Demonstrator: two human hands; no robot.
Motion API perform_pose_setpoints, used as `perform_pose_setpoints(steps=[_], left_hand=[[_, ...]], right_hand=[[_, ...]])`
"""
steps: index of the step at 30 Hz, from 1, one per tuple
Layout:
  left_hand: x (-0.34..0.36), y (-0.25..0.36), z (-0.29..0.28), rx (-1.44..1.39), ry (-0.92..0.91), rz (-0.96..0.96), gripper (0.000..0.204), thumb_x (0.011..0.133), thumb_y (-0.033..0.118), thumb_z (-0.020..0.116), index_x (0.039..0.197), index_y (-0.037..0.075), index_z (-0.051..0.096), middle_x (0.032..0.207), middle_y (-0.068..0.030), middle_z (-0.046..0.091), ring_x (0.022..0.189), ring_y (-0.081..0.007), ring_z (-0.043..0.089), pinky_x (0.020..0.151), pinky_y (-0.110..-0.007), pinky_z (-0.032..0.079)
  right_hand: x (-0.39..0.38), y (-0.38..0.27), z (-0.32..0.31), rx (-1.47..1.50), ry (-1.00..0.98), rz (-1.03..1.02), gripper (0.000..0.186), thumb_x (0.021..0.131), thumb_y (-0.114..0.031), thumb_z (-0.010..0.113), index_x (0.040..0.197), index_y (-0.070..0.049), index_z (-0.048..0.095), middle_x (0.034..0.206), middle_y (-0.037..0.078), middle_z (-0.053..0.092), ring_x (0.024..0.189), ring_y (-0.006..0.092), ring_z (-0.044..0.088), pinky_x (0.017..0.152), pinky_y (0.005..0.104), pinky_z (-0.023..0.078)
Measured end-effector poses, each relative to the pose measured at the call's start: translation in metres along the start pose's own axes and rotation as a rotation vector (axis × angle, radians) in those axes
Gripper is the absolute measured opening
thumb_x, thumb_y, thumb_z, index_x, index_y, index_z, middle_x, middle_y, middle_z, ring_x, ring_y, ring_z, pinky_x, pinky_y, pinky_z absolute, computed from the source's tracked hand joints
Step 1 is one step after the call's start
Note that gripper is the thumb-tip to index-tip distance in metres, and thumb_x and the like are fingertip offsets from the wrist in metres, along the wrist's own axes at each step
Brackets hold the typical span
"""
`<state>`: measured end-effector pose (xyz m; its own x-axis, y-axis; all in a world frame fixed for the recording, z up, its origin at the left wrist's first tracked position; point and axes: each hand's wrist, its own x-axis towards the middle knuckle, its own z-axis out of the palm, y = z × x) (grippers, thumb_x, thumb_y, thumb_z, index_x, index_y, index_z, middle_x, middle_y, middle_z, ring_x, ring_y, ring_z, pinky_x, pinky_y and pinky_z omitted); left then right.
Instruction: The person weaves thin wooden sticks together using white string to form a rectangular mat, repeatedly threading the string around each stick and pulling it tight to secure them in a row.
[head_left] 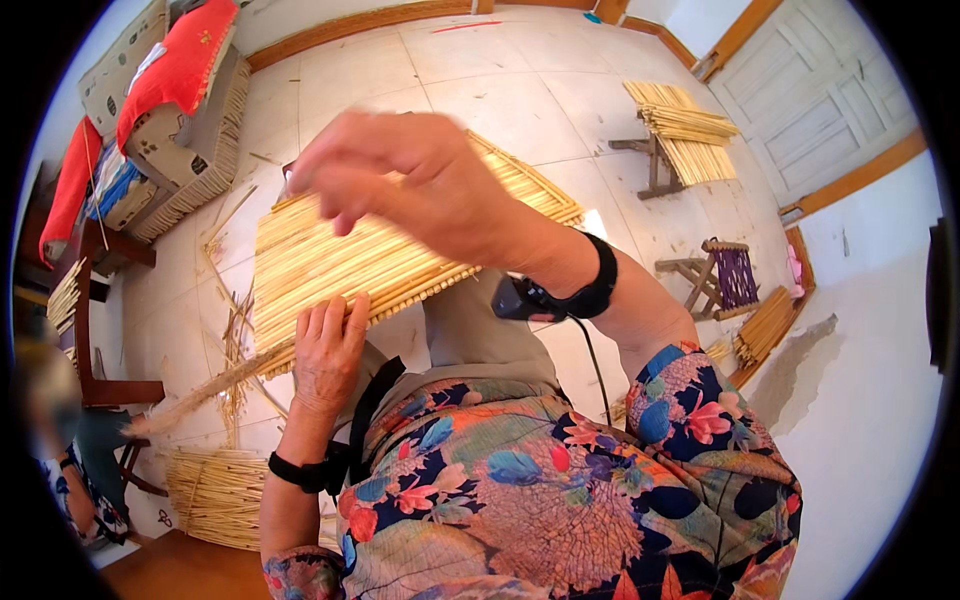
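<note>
A slatted mat of pale yellow reed stalks (315,258) lies across my lap. My left hand (330,350) grips its near edge, fingers curled over the stalks, where a reed with a fluffy tan tip (190,398) sticks out toward the lower left. My right hand (385,175) is raised over the mat, slightly blurred, fingers loosely bent and apart, with nothing visible in them; it hides part of the mat. Black devices are strapped to both my wrists.
Bundled reeds on a wooden stand (690,150), a folding stool (730,275) and upright stalks (762,325) are at right. A sofa with red covers (170,70) is upper left, a wooden chair (115,390) and partly blurred person (85,490) left, reed bundles (215,500) lower left.
</note>
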<state>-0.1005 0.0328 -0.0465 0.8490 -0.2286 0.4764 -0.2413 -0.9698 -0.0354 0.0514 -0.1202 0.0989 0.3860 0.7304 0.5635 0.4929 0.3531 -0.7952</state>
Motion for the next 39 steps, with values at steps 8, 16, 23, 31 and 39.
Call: perform_pose_setpoints(steps=[8,16,23,31,39], left_hand=[[0.036,0.013,-0.04,-0.608,-0.019,-0.224,0.042,0.081,0.012,0.068,0.121,0.002,0.057,0.114,-0.0176,0.056,0.106,-0.0355,0.052,0.088,-0.042,0.044],[0.083,0.021,-0.046,-1.689,-0.035,-0.764,0.03,0.098,0.015,0.052,0.124,0.0,0.057,0.119,-0.0084,0.061,0.112,-0.0162,0.055,0.097,-0.03,0.043],[0.081,0.032,-0.059,-1.701,-0.342,-0.128,0.027,0.092,0.008,0.058,0.118,0.002,0.062,0.108,-0.0102,0.065,0.103,-0.0174,0.061,0.094,-0.032,0.046],[0.091,0.049,-0.078,-1.766,-0.378,-0.166,0.028,0.088,-0.001,0.059,0.116,0.0,0.061,0.11,-0.0099,0.063,0.1,-0.0188,0.061,0.089,-0.031,0.048],[0.101,0.057,-0.081,-1.583,-0.254,0.084,0.024,0.088,0.001,0.06,0.11,0.003,0.066,0.112,-0.0123,0.064,0.102,-0.0273,0.063,0.088,-0.034,0.05]], right_hand=[[0.044,0.042,0.03,-0.609,0.145,-0.259,0.025,0.085,-0.028,0.066,0.096,-0.005,0.063,0.087,0.017,0.062,0.082,0.0373,0.061,0.07,0.0441,0.049],[0.047,0.007,0.069,-0.654,-0.147,-0.757,0.029,0.075,-0.028,0.068,0.09,-0.005,0.06,0.088,0.011,0.058,0.081,0.0287,0.058,0.07,0.0427,0.047],[-0.03,-0.032,0.114,-0.457,-0.262,-1.177,0.021,0.076,-0.028,0.057,0.069,-0.009,0.061,0.07,0.002,0.055,0.062,0.0205,0.057,0.059,0.0395,0.045],[-0.045,-0.078,0.104,-0.499,-0.584,-1.064,0.021,0.086,-0.017,0.055,0.084,0.002,0.063,0.08,0.01,0.062,0.071,0.023,0.062,0.068,0.0367,0.05],[-0.053,-0.087,0.111,-0.462,-0.571,-1.011,0.018,0.086,-0.015,0.056,0.086,0.002,0.063,0.08,0.01,0.062,0.07,0.0225,0.062,0.067,0.0355,0.05]])
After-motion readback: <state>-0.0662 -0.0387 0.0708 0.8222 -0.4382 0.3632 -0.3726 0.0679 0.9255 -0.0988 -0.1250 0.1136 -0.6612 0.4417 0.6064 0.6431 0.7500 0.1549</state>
